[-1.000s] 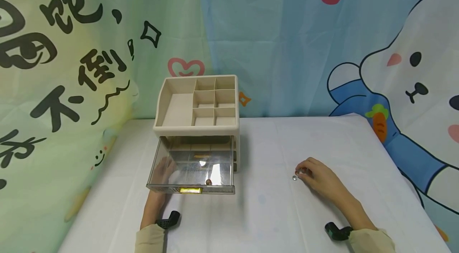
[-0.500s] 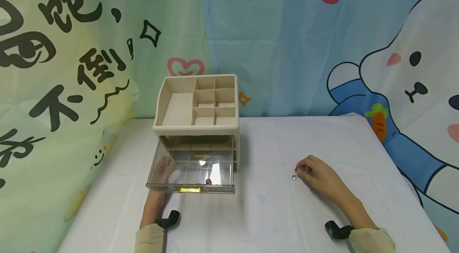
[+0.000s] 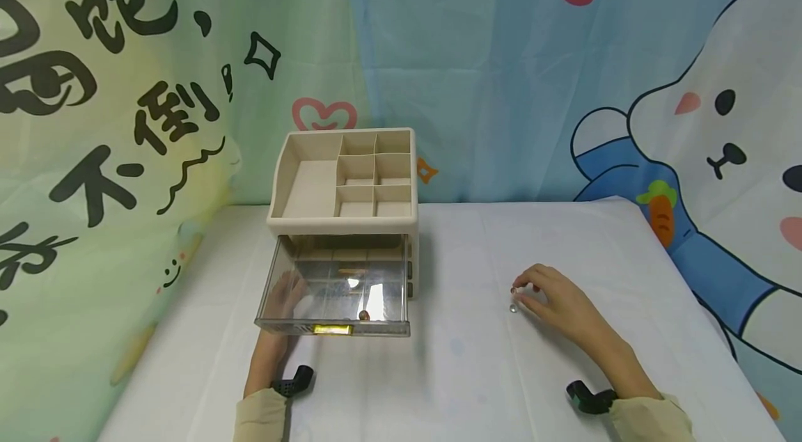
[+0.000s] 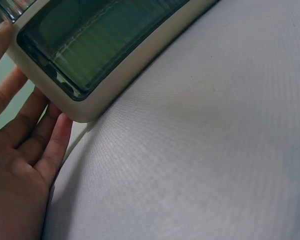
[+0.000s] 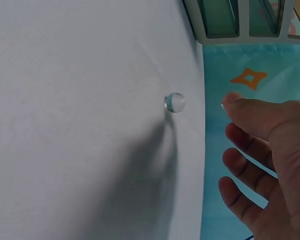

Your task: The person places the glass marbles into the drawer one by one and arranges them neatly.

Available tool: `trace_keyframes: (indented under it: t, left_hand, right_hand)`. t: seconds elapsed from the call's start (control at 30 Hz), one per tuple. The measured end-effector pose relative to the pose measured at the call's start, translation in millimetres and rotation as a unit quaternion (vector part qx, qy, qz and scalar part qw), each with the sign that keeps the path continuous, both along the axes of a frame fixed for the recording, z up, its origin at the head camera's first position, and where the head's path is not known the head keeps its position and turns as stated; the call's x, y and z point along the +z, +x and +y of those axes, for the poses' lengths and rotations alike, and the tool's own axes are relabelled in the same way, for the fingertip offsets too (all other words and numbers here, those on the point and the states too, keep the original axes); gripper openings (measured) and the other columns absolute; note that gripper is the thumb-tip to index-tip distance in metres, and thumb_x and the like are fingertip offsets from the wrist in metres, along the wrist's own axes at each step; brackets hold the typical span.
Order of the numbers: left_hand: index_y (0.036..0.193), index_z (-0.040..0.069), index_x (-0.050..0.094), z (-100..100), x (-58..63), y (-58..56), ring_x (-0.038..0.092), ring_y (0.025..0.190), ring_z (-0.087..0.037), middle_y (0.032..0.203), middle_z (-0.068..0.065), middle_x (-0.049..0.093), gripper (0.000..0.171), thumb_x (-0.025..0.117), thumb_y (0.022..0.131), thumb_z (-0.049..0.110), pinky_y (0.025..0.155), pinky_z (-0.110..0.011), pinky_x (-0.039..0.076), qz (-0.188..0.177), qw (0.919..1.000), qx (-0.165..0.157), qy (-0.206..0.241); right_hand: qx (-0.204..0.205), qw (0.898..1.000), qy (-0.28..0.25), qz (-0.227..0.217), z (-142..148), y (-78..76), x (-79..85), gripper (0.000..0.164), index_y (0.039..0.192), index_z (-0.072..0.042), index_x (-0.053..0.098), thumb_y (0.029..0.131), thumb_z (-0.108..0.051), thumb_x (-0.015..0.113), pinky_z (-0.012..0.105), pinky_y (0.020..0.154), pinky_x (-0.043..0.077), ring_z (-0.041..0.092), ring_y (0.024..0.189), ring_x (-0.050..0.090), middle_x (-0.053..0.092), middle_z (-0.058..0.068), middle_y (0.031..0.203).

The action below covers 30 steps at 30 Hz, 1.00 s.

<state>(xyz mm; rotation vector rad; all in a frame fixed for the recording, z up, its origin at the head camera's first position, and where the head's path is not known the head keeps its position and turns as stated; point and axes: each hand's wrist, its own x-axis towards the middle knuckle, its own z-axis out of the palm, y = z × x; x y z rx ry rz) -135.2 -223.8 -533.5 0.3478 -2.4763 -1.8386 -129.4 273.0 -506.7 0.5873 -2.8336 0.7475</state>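
Observation:
A cream drawer organizer [image 3: 342,227] stands on the white cloth, its clear top drawer [image 3: 282,325] pulled out. Inside that drawer lies a small brown marble [image 3: 364,315]. Seen through the drawer's side, my left hand [image 3: 283,296] rests against the organizer's left side. In the left wrist view its fingers [image 4: 54,145] lie along the casing, fairly straight, thumb by the front edge. Over on the right, my right hand [image 3: 557,306] pinches a small reddish marble [image 3: 513,290] between thumb and forefinger. Just below those fingertips a clear glass marble [image 5: 175,102] sits on the cloth.
The organizer's top has one large and several small compartments [image 3: 356,201]. White cloth [image 3: 464,358] covers the table between the hands. A printed curtain [image 3: 476,80] hangs behind the table. Each wrist wears a black camera [image 3: 589,399].
My right hand has lifted slightly, the pinched marble now a little above the clear one. The left hand and the drawer stay as they were.

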Motion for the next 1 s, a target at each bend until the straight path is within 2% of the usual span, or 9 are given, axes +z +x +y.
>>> trace_keyframes:
  t: [0.1, 0.2, 0.67, 0.9, 1.0]
  left_hand:
    - [0.148, 0.012, 0.056, -3.7, -10.6, -4.6, 0.057, 0.13, -0.023, 0.151, -0.014, 0.058, 0.054, 0.059, 0.103, 0.043, 0.116, -0.043, 0.04, 0.005, 1.0, 0.0, -0.001]
    - [0.148, 0.012, 0.056, -4.1, -11.4, -5.0, 0.054, 0.137, -0.03, 0.152, -0.016, 0.057, 0.055, 0.06, 0.103, 0.044, 0.119, -0.047, 0.036, 0.007, 1.0, 0.001, 0.002]
    - [0.153, 0.008, 0.05, -5.5, -14.0, -5.1, 0.044, 0.149, -0.038, 0.159, -0.02, 0.048, 0.064, 0.06, 0.101, 0.044, 0.126, -0.056, 0.028, 0.006, 0.9999, -0.003, 0.014]
    - [0.147, 0.013, 0.056, -5.1, -14.0, -3.6, 0.053, 0.139, -0.032, 0.15, -0.016, 0.058, 0.057, 0.06, 0.102, 0.048, 0.121, -0.053, 0.035, 0.015, 0.9999, -0.005, -0.002]
    - [0.15, 0.014, 0.053, -5.2, -13.4, -3.3, 0.053, 0.139, -0.034, 0.151, -0.017, 0.057, 0.06, 0.06, 0.102, 0.05, 0.121, -0.054, 0.036, 0.007, 0.9999, -0.006, 0.007]
  right_hand:
    - [0.012, 1.0, 0.006, 0.006, -1.8, -0.6, 4.6, 0.023, 0.102, -0.019, 0.072, 0.087, -0.006, 0.083, 0.041, 0.083, 0.058, 0.018, 0.094, 0.063, 0.071, -0.004, 0.106]
    - [0.026, 1.0, 0.013, 0.009, -3.9, -1.3, 9.6, 0.024, 0.102, -0.019, 0.072, 0.086, -0.006, 0.084, 0.043, 0.085, 0.059, 0.02, 0.096, 0.066, 0.071, -0.003, 0.107]
    - [0.056, 0.997, 0.047, 0.019, -25.7, 2.6, 41.0, 0.021, 0.103, -0.019, 0.072, 0.087, -0.011, 0.084, 0.045, 0.091, 0.059, 0.021, 0.105, 0.067, 0.071, -0.002, 0.11]
    - [0.08, 0.993, 0.061, 0.061, -36.0, 1.4, 53.8, 0.022, 0.103, -0.017, 0.073, 0.086, -0.011, 0.085, 0.044, 0.092, 0.059, 0.022, 0.106, 0.068, 0.071, -0.001, 0.109]
    - [0.086, 0.992, 0.061, 0.075, -39.9, -0.5, 59.1, 0.021, 0.102, -0.017, 0.072, 0.086, -0.013, 0.085, 0.042, 0.09, 0.059, 0.021, 0.105, 0.068, 0.07, -0.001, 0.108]
